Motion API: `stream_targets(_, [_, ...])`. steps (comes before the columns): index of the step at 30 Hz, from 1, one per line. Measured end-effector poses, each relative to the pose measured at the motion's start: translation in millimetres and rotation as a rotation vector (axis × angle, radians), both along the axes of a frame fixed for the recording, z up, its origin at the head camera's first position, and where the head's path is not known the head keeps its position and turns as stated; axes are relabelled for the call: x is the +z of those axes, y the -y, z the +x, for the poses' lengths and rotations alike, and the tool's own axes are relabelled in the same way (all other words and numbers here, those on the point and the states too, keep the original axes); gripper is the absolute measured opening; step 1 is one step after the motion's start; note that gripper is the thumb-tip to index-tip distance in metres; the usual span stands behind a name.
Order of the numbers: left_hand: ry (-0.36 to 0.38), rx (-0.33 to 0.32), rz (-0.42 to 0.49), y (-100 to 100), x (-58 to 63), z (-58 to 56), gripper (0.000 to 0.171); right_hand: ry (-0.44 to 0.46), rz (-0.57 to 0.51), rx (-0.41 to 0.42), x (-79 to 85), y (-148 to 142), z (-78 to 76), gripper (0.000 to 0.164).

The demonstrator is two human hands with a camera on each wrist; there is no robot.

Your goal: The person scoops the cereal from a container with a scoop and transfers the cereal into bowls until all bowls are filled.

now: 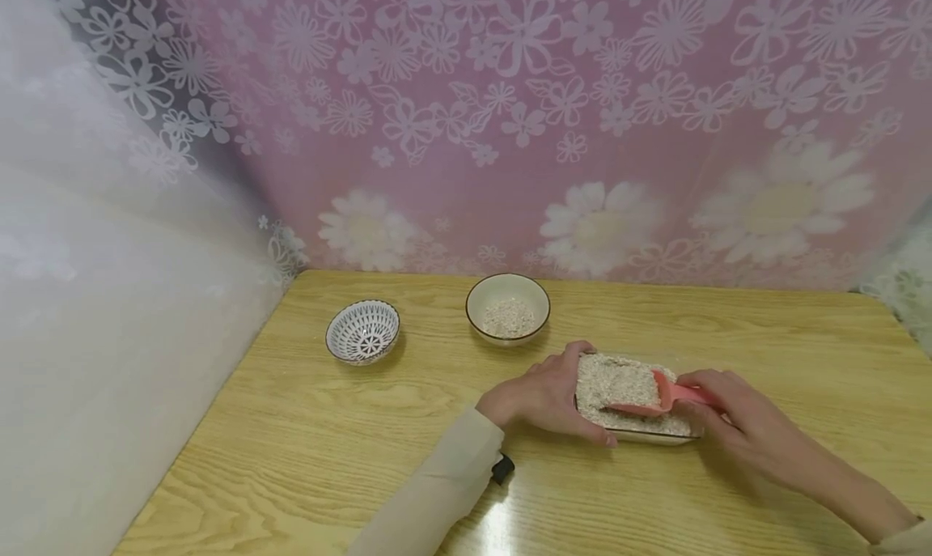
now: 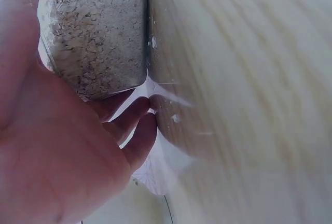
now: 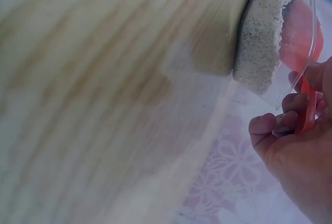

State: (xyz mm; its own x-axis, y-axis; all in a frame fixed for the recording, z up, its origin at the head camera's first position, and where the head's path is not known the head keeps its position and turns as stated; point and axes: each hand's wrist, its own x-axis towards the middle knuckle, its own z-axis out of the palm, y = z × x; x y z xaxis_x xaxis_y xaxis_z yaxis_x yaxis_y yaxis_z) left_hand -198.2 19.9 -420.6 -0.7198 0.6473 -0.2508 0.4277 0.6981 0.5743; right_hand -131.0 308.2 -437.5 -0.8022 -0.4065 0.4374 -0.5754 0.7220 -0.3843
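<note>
A clear rectangular container full of oat flakes stands on the table in the head view. My left hand grips its left end, thumb along the near side and fingers round the far side. With my right hand I hold a pink scoop by its handle. The scoop's bowl sits in the oats, heaped with flakes. In the right wrist view, curled fingers wrap the handle beside the container's rim.
Behind the left hand stands a cream bowl with some oats at its bottom. Farther left is a smaller patterned bowl. The wooden table meets a pink flowered cloth at the back and a white one at the left.
</note>
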Motion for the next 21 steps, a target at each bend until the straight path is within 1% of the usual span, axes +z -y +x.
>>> stream_targets(4, [0.018,0.003,0.004,1.6,1.1,0.2,0.119,0.033,-0.079,0.014,-2.7,-5.1,2.2,0.036])
stream_targets(7, [0.024,0.001,0.008,3.0,1.5,0.4,0.119,0.102,-0.136,0.015,-2.1,-8.6,4.8,0.035])
stream_targets(11, [0.024,-0.003,0.008,4.8,0.9,0.3,0.118,0.215,-0.199,-0.002,-0.3,-11.9,9.1,0.030])
stream_targets(14, [0.026,-0.008,0.007,5.8,0.5,-0.1,0.119,0.259,-0.225,-0.023,0.5,-13.6,11.4,0.028])
stream_targets(17, [0.033,-0.012,0.006,6.7,1.1,0.2,0.119,0.262,-0.234,-0.027,0.5,-13.5,11.9,0.029])
stream_targets(21, [0.036,-0.018,0.012,7.1,1.8,1.3,0.120,0.255,-0.238,-0.011,-0.4,-11.3,11.4,0.030])
